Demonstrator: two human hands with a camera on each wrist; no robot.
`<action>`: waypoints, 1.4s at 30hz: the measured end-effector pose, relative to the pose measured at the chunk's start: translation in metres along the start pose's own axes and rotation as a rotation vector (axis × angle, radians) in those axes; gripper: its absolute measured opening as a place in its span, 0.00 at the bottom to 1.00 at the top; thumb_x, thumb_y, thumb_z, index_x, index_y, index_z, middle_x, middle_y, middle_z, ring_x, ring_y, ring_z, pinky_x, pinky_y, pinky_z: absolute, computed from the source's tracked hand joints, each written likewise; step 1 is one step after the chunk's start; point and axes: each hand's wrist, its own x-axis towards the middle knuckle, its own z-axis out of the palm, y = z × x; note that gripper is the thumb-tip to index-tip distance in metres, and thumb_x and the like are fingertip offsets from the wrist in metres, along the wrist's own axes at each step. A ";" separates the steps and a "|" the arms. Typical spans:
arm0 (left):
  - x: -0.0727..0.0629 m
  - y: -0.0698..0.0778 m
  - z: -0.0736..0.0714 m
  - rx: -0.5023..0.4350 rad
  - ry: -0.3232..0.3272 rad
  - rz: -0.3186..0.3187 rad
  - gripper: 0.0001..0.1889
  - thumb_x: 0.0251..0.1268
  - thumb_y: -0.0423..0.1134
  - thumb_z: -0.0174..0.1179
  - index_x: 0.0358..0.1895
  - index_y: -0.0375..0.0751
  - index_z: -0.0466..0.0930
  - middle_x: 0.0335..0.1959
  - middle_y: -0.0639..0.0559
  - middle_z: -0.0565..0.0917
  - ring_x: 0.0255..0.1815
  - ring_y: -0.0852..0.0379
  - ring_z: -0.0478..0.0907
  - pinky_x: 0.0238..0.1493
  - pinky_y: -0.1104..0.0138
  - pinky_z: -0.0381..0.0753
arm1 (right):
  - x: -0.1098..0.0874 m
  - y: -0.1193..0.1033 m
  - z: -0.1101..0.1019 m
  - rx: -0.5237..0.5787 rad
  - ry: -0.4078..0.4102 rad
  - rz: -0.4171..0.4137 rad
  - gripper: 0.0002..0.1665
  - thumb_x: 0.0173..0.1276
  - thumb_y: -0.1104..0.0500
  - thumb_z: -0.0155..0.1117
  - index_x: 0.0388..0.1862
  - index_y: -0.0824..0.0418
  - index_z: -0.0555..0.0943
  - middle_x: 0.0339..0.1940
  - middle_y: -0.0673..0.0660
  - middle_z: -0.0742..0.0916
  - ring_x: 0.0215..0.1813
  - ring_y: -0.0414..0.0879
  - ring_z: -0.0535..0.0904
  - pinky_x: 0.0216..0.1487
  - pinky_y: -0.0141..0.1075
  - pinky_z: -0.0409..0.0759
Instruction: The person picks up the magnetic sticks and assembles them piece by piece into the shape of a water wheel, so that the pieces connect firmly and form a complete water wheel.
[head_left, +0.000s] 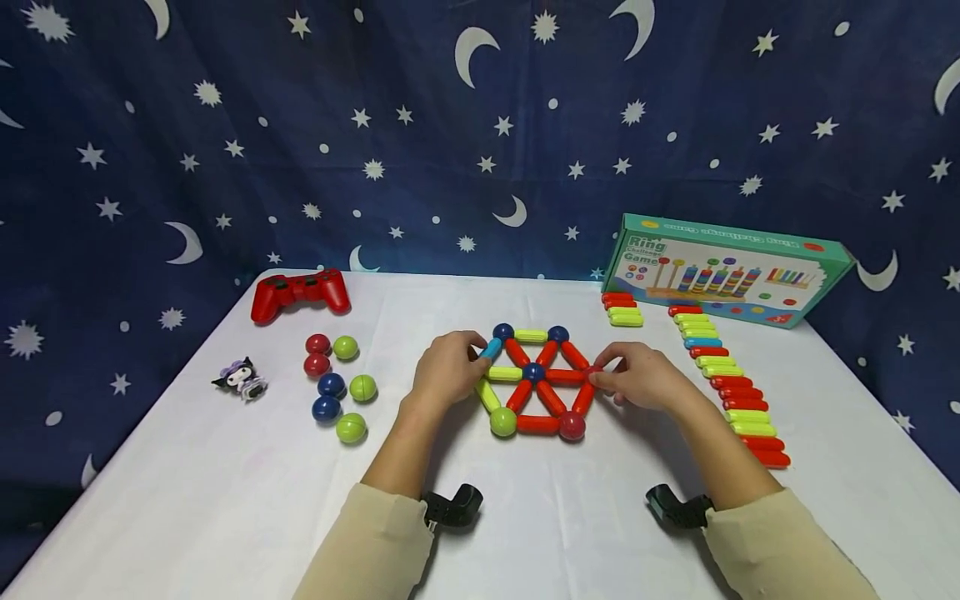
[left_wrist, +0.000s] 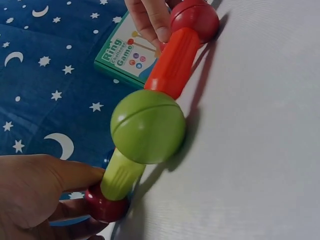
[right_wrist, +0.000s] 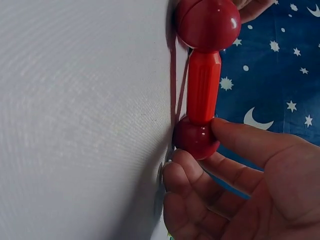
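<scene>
A flat hexagon of magnetic rods and balls lies mid-table, with a dark blue ball [head_left: 533, 372] at its centre. My left hand [head_left: 447, 367] is at its left corner, where thumb and fingers hold a red ball [left_wrist: 106, 205] that the head view hides. A lime rod [left_wrist: 121, 175] leads from there to a lime ball [head_left: 503, 422]. At the right corner my right hand [head_left: 641, 375] pinches another red ball [right_wrist: 197, 138] between thumb and fingers. From it a red rod [right_wrist: 204, 87] runs to the front red ball [head_left: 572, 426]. A blue rod [head_left: 492, 348] forms the upper left side.
Loose red, blue and lime balls [head_left: 351, 428] lie to the left, near a small figurine [head_left: 242, 379] and a red game controller [head_left: 301, 296]. On the right, rods [head_left: 733, 392] form a long column and a short stack [head_left: 625, 320], before a green game box [head_left: 723, 271].
</scene>
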 end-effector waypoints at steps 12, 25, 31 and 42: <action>-0.001 -0.024 0.010 -0.233 -0.020 0.020 0.17 0.72 0.44 0.64 0.58 0.42 0.85 0.41 0.47 0.87 0.39 0.52 0.80 0.44 0.62 0.81 | 0.007 0.026 -0.001 0.215 -0.013 -0.006 0.31 0.75 0.43 0.63 0.66 0.64 0.78 0.52 0.64 0.84 0.40 0.48 0.82 0.40 0.35 0.83; 0.001 -0.030 0.014 -0.344 -0.042 -0.004 0.17 0.71 0.43 0.65 0.59 0.42 0.85 0.40 0.47 0.85 0.37 0.53 0.79 0.38 0.68 0.76 | 0.045 0.042 -0.019 -0.169 0.302 -0.077 0.36 0.75 0.56 0.62 0.77 0.67 0.66 0.77 0.74 0.67 0.76 0.73 0.61 0.75 0.70 0.60; 0.001 -0.028 0.014 -0.351 -0.055 -0.017 0.18 0.72 0.44 0.65 0.60 0.43 0.85 0.40 0.48 0.85 0.39 0.53 0.79 0.40 0.67 0.77 | 0.053 0.038 -0.024 -0.282 0.234 -0.029 0.37 0.73 0.57 0.62 0.78 0.66 0.66 0.76 0.74 0.67 0.76 0.74 0.61 0.74 0.71 0.59; 0.002 -0.026 0.011 -0.347 -0.055 -0.022 0.18 0.72 0.44 0.64 0.60 0.42 0.84 0.40 0.48 0.84 0.38 0.53 0.79 0.39 0.67 0.77 | 0.051 0.036 -0.029 -0.318 0.206 -0.022 0.28 0.69 0.61 0.65 0.66 0.70 0.77 0.56 0.72 0.83 0.56 0.66 0.77 0.65 0.66 0.74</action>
